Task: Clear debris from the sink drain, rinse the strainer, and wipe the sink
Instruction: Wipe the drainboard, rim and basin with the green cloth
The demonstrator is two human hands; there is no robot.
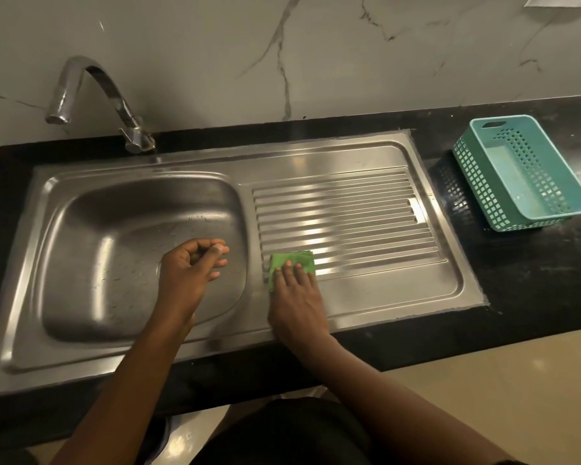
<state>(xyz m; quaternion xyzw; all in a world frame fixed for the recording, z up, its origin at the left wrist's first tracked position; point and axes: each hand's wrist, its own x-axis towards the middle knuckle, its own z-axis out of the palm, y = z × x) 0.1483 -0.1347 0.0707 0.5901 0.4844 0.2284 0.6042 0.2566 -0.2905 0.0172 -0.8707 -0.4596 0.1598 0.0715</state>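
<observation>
Green cloth point(292, 263) lies on the near-left corner of the ribbed drainboard point(346, 216), pressed flat under the spread fingers of the right hand point(297, 297). Left hand point(190, 268) hovers over the steel sink point(114, 260) basin, fingers loosely curled, gripping nothing visible. Teal basket point(524, 172) stands on the black counter point(534, 273), well apart.

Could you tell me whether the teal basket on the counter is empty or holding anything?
Empty. The teal basket stands upright on the black counter, and its bare floor shows through the open top, with nothing inside.
</observation>
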